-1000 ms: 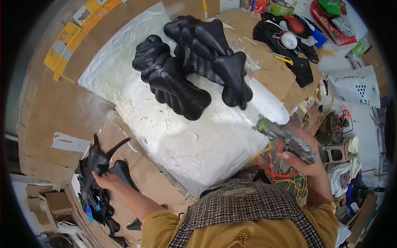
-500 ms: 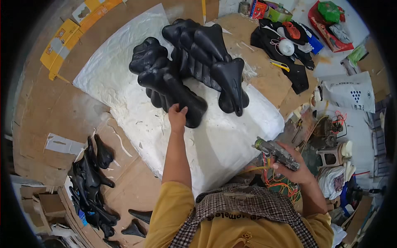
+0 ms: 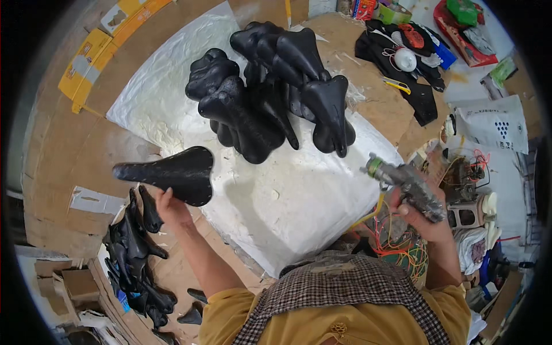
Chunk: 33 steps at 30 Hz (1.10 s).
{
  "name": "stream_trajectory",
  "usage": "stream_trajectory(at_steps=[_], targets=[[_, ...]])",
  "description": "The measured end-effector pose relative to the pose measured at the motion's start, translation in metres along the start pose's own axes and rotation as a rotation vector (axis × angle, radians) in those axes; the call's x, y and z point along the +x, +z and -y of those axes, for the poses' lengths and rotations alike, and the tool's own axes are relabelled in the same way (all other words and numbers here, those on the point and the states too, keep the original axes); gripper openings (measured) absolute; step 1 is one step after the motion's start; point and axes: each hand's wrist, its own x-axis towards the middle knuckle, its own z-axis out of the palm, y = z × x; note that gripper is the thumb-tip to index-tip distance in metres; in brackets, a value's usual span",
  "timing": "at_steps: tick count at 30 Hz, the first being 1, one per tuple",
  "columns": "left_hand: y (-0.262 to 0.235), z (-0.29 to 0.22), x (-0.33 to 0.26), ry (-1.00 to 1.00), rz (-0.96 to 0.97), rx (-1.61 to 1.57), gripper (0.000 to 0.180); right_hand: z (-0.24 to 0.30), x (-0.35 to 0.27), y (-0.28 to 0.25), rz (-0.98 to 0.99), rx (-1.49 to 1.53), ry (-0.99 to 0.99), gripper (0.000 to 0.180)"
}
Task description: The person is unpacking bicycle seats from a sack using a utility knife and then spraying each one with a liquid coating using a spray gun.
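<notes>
My left hand point(image 3: 174, 208) grips the edge of a black bicycle saddle point(image 3: 178, 172), raised at the left over the table's edge. Small pale marks run along the saddle's rim, and its narrow nose points left. In my right hand point(image 3: 428, 229) is a worn grey pistol-shaped air tool point(image 3: 409, 188) with a green band; its front end points left toward the white-covered work surface point(image 3: 270, 213). A yellow hose point(image 3: 371, 215) shows below the tool. Stacked black saddles point(image 3: 241, 123) lie on the far part of that surface, apart from both hands.
More black saddles point(image 3: 135, 250) are heaped on cardboard at the lower left. At the back right lie black cloth point(image 3: 422, 103), a yellow cutter knife point(image 3: 397, 85) and a white round object point(image 3: 405, 60). Tangled wires point(image 3: 397, 253) and a white sack point(image 3: 500, 129) are at the right.
My left hand has moved from the stack to the left and now holds up a saddle. The tool in my right hand has shifted slightly right and tilted more downward at its rear.
</notes>
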Motion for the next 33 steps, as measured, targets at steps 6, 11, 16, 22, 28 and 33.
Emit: stream_trajectory(at_steps=[6,11,16,22,28,33], targets=[[-0.025,0.018,0.055,0.194,-0.633,-0.252,0.028,-0.043,-0.023,-0.001,0.137,-0.089,0.155,0.051],[0.195,0.159,0.042,0.185,0.181,0.681,0.040,-0.041,-0.013,0.006,0.157,-0.171,0.166,0.050],[0.233,0.229,0.066,0.359,0.237,1.074,0.038,-0.050,-0.021,-0.010,0.213,-0.059,0.172,0.052],[0.203,0.165,0.047,-0.232,0.081,0.152,0.020,-0.040,-0.025,-0.028,0.169,-0.157,0.112,0.052],[0.142,0.113,0.030,-0.267,0.100,-0.165,0.017,-0.023,-0.019,-0.022,0.201,-0.003,0.183,0.047],[0.097,0.109,0.016,-0.278,0.011,-0.218,0.019,0.000,-0.026,-0.007,0.044,0.148,-0.059,0.052]])
